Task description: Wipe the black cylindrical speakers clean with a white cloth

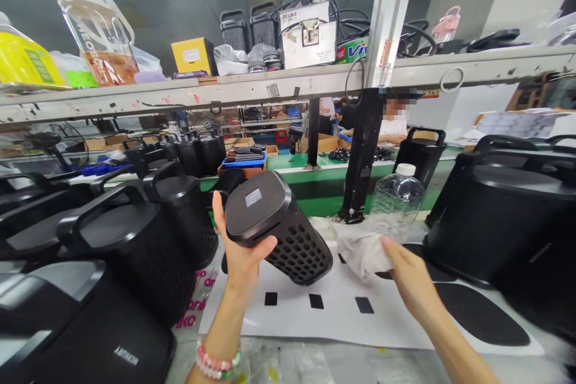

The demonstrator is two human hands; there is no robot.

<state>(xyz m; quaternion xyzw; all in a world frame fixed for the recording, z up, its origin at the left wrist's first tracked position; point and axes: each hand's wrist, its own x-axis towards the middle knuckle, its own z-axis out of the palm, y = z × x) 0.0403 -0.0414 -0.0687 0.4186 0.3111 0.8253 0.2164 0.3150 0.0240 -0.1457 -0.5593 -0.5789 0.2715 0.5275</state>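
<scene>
My left hand (243, 258) grips a black speaker-like housing (306, 246) near one end, holding it tilted above the white sheet. A flat end with a small pale label (253, 197) faces up toward me, and a honeycomb pattern of holes covers its side. In my right hand (407, 264) is a crumpled white cloth (364, 254), pinched by the fingers, to the right of the housing and apart from it. Just behind the cloth stands a clear plastic bottle (396, 201) with a white cap. A beaded bracelet circles my left wrist.
Several black handled housings (121, 240) crowd the left side, and more (517, 210) stand at the right. The white sheet (315, 327) bears small black squares and black oval pads (483, 315). A dark post (359, 156) rises behind, under a cluttered shelf (252, 85). A person sits beyond.
</scene>
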